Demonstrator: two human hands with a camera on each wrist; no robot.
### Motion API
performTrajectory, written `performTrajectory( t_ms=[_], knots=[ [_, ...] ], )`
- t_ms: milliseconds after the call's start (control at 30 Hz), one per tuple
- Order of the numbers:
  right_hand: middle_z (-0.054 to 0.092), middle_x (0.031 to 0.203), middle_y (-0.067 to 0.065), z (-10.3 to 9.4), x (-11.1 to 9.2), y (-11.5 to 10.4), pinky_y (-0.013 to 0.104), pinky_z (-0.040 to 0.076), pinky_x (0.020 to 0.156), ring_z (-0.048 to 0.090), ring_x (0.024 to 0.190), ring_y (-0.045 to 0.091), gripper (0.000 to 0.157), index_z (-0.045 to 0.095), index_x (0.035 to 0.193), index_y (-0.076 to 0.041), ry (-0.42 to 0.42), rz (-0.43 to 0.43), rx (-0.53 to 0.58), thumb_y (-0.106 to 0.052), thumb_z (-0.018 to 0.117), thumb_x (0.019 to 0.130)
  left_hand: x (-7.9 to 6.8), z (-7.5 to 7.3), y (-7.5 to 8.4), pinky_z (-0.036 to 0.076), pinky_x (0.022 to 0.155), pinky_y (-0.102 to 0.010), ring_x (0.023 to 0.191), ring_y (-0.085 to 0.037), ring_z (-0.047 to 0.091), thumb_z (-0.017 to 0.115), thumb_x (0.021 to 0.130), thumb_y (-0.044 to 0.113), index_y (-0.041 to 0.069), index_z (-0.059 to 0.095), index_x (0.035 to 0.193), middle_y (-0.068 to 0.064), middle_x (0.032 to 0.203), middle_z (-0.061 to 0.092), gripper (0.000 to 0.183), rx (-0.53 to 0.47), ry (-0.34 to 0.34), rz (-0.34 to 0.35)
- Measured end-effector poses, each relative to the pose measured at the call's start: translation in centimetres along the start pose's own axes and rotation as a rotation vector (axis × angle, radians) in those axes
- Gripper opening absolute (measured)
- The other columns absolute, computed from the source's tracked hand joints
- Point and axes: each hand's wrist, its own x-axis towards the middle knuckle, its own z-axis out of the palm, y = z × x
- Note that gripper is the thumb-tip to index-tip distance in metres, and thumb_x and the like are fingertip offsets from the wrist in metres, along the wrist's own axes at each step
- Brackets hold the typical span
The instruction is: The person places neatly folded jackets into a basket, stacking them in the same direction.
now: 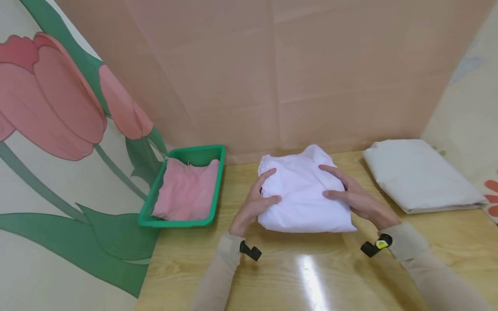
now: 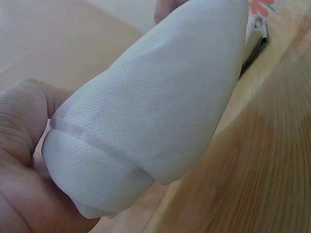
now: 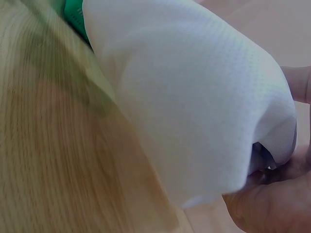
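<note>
A folded white mesh-textured garment (image 1: 303,192) hangs between my two hands, apparently just above the tabletop. On its left side my left hand (image 1: 253,204) grips it, with thumb and fingers on its upper face. My right hand (image 1: 361,201) grips the right side the same way. In the left wrist view the rolled, layered edge of the garment (image 2: 146,97) lies against the palm. From the right wrist, the garment (image 3: 180,97) shows a loose fold near the thumb and a small dark part inside. Its exact kind cannot be told.
A green plastic basket (image 1: 219,185) stands at the left with a folded pink cloth (image 1: 188,188) in it. To the right lies a folded off-white cloth (image 1: 422,177). The wooden table (image 1: 272,276) meets a covered wall (image 1: 311,77) at the back.
</note>
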Motion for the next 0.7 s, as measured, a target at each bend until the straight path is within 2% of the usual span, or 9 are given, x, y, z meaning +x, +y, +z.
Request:
performTrajectory(
  t_ms=[200, 467, 700],
  knots=[
    [0.010, 0.171, 0.015, 1.1, 1.2, -0.8, 0.034, 0.057, 0.091, 0.032, 0.139, 0.038, 0.080, 0.032, 0.167, -0.027, 0.006, -0.018, -0.033, -0.013, 0.073, 0.100, -0.3, -1.5, 0.5, 0.039, 0.115, -0.050, 0.135, -0.028, 0.047, 0.079, 0.088, -0.001, 0.035, 0.055, 0.152, -0.009, 0.158, 0.045, 0.077, 0.039, 0.037, 0.005],
    [0.008, 0.173, 0.012, 3.1, 3.0, -1.8, 0.036, 0.057, 0.091, 0.032, 0.142, 0.041, 0.079, 0.032, 0.166, -0.027, -0.006, -0.032, -0.026, -0.013, 0.074, 0.100, -0.8, -4.0, 1.3, 0.042, 0.112, -0.047, 0.134, -0.029, 0.047, 0.077, 0.088, -0.003, 0.032, 0.052, 0.154, -0.013, 0.157, 0.044, 0.078, 0.061, 0.049, 0.020],
    [0.016, 0.169, 0.014, 4.9, 4.8, -2.4, 0.034, 0.056, 0.092, 0.035, 0.138, 0.035, 0.077, 0.035, 0.165, -0.025, -0.019, -0.068, -0.007, -0.009, 0.072, 0.099, -1.4, -6.5, 2.0, 0.046, 0.106, -0.042, 0.130, -0.029, 0.049, 0.075, 0.089, -0.004, 0.026, 0.051, 0.155, -0.013, 0.155, 0.045, 0.077, 0.070, 0.065, 0.072]
  ],
)
